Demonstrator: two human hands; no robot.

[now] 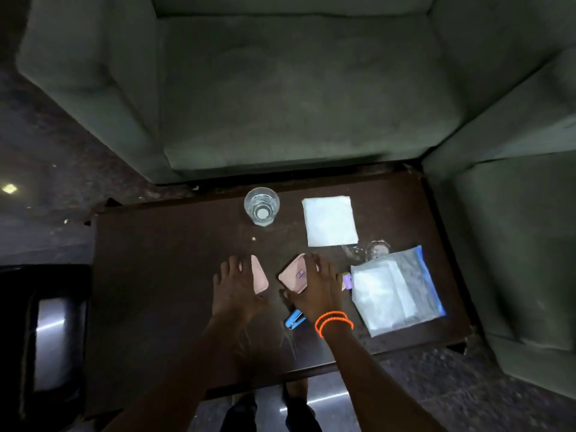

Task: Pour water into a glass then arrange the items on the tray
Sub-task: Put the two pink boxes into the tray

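A clear glass [261,205] with some water in it stands upright at the far middle of the dark wooden table [162,275]. My left hand [237,285] lies over a flat pink piece [261,277], which shows between its fingers and thumb. My right hand [319,285], with orange bands at the wrist, spans a second pink piece [293,275] that is tilted and has a small dark mark. Its thumb is at the near edge and its fingers at the far edge. No tray and no bottle can be made out.
A folded white napkin [330,220] lies right of the glass. A zip bag [396,288] with white sheets lies at the right, with a clear crumpled thing [369,251] behind it. A blue stapler [294,319] and a purple item [347,280] are by my right wrist. Grey sofas [296,88] border the table.
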